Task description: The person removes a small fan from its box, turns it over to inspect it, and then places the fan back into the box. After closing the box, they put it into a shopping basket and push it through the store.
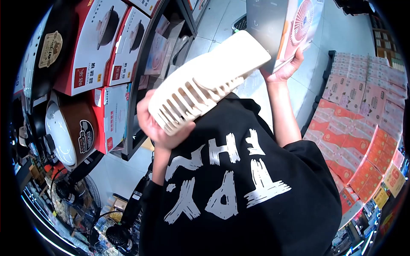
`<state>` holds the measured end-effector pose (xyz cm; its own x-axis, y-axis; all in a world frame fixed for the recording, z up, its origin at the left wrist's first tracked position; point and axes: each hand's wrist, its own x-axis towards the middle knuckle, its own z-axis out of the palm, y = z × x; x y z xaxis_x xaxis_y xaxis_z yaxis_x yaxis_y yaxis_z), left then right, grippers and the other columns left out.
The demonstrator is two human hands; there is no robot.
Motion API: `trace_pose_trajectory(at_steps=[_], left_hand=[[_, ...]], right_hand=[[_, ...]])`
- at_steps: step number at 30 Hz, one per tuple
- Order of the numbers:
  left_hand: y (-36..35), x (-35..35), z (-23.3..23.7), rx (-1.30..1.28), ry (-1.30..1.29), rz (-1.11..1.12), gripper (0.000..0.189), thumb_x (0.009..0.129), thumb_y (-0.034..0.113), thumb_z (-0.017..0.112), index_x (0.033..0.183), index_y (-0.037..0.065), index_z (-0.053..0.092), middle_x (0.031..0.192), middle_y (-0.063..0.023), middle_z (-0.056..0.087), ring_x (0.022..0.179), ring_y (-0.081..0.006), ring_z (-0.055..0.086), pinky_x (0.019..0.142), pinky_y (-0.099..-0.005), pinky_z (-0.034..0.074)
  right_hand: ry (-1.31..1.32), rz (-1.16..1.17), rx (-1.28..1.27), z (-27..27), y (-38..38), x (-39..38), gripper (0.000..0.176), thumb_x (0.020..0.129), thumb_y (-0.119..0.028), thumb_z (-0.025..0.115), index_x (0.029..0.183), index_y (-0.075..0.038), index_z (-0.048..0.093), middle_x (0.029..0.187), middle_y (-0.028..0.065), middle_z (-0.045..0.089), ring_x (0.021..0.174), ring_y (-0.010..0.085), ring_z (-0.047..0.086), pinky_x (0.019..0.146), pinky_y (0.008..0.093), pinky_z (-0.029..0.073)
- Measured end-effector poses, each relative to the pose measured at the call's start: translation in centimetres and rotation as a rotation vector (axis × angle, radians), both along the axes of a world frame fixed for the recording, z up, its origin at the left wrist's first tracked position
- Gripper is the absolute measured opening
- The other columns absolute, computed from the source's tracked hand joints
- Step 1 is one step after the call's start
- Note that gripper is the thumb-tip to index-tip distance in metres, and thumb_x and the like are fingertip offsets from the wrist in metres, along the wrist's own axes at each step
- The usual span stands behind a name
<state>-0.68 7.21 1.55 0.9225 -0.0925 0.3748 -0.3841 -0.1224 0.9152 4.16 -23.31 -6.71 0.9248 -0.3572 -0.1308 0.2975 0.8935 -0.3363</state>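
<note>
My left hand (pixel 164 137) is closed around the lower left end of a cream plastic slotted housing (pixel 200 68), tilted up to the right. A row of long vent slots runs along its near side, and a rounded plate overlaps part of them. What kind of appliance it is cannot be made out. In my right hand (pixel 287 70) is a cardboard fan box (pixel 269 30) with a pink fan pictured on one side, gripped at its lower end. The top of the box runs out of view. The housing's upper right end overlaps the box's lower edge.
On the left, a shelf holds boxed pots (pixel 92 47) and a brown pot with a white lid (pixel 79 132). Standing fans (pixel 70 194) are at lower left. Stacked pink and red packages (pixel 346 128) fill the right. A dark basket (pixel 240 24) sits on the tiled floor.
</note>
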Motion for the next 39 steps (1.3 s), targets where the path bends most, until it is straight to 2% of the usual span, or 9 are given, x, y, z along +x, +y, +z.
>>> trace_pose_trajectory(at_steps=[1,4,8,13,15,17,19,30,39], left_hand=[[-0.1,0.4,1.4,0.194,-0.211,-0.044,0.059,0.075,0.030,0.072,0.116,-0.002,0.043,0.107,-0.0188,0.054,0.097,-0.0284,0.060,0.082,-0.0353,0.052],[-1.1,0.6,4.0,0.127,-0.314,-0.063,0.051,0.052,0.008,0.081,0.096,-0.004,0.057,0.093,-0.0188,0.060,0.074,-0.0277,0.062,0.066,-0.0357,0.051],[0.2,0.1,4.4,0.319,-0.387,-0.119,0.060,0.058,0.009,0.084,0.106,-0.005,0.050,0.098,-0.0230,0.059,0.075,-0.0271,0.061,0.067,-0.0385,0.055],[-0.7,-0.5,4.3,0.335,-0.383,-0.012,0.047,0.093,0.037,0.043,0.107,-0.006,0.052,0.093,-0.0207,0.060,0.078,-0.0316,0.064,0.067,-0.0367,0.053],[-0.7,-0.3,4.1,0.316,-0.392,-0.010,0.043,0.094,0.034,0.044,0.108,-0.006,0.053,0.092,-0.0201,0.060,0.078,-0.0314,0.065,0.066,-0.0357,0.053],[-1.0,-0.1,4.6,0.377,-0.397,-0.011,0.054,0.068,0.021,0.081,0.108,-0.003,0.053,0.090,-0.0184,0.061,0.078,-0.0285,0.065,0.066,-0.0357,0.052],[-1.6,0.4,4.9,0.352,-0.403,-0.006,0.066,0.055,0.016,0.089,0.107,-0.003,0.053,0.090,-0.0181,0.062,0.078,-0.0269,0.065,0.067,-0.0361,0.053],[-3.6,1.0,5.7,0.286,-0.393,0.017,0.057,0.055,0.018,0.087,0.101,-0.005,0.063,0.087,-0.0159,0.064,0.077,-0.0263,0.066,0.066,-0.0309,0.053],[-3.3,-0.5,6.4,0.284,-0.355,0.065,0.058,0.054,0.010,0.084,0.106,-0.003,0.062,0.098,-0.0166,0.065,0.082,-0.0281,0.066,0.075,-0.0341,0.054]], right_hand=[[-0.018,-0.101,-0.101,1.1,-0.2,0.2,0.075,0.078,-0.044,0.061,0.139,-0.008,0.037,0.136,0.0114,0.050,0.123,0.0301,0.048,0.106,0.0443,0.038],[0.028,-0.208,-0.279,2.8,-2.6,-0.1,0.075,0.077,-0.042,0.062,0.138,-0.005,0.037,0.137,0.0122,0.047,0.124,0.0308,0.047,0.108,0.0453,0.036],[0.110,-0.276,-0.360,2.6,-8.2,-1.5,0.071,0.081,-0.041,0.058,0.138,-0.003,0.037,0.137,0.0131,0.047,0.125,0.0309,0.047,0.108,0.0455,0.036],[0.446,-0.367,-0.295,0.6,-14.4,-4.3,0.063,0.085,-0.036,0.060,0.136,-0.005,0.041,0.135,0.0134,0.049,0.123,0.0316,0.049,0.102,0.0468,0.041],[0.544,-0.353,-0.192,-2.0,-17.5,-5.2,0.061,0.081,-0.037,0.067,0.130,-0.007,0.047,0.128,0.0120,0.053,0.115,0.0296,0.053,0.096,0.0477,0.046],[0.672,-0.350,-0.248,-4.0,-18.9,-5.1,0.062,0.080,-0.038,0.068,0.130,-0.008,0.047,0.128,0.0119,0.053,0.116,0.0288,0.052,0.095,0.0470,0.046],[0.721,-0.305,-0.263,-5.2,-19.2,-5.0,0.062,0.079,-0.038,0.070,0.129,-0.008,0.049,0.127,0.0115,0.054,0.113,0.0287,0.054,0.093,0.0463,0.047],[0.266,-0.060,-0.233,1.6,-15.2,1.8,0.057,0.090,-0.034,0.056,0.135,-0.002,0.041,0.133,0.0114,0.052,0.118,0.0262,0.053,0.098,0.0416,0.045],[-0.134,0.328,-0.421,18.2,-4.0,13.1,0.059,0.093,-0.034,0.052,0.138,0.001,0.035,0.133,0.0151,0.051,0.117,0.0269,0.055,0.100,0.0403,0.046]])
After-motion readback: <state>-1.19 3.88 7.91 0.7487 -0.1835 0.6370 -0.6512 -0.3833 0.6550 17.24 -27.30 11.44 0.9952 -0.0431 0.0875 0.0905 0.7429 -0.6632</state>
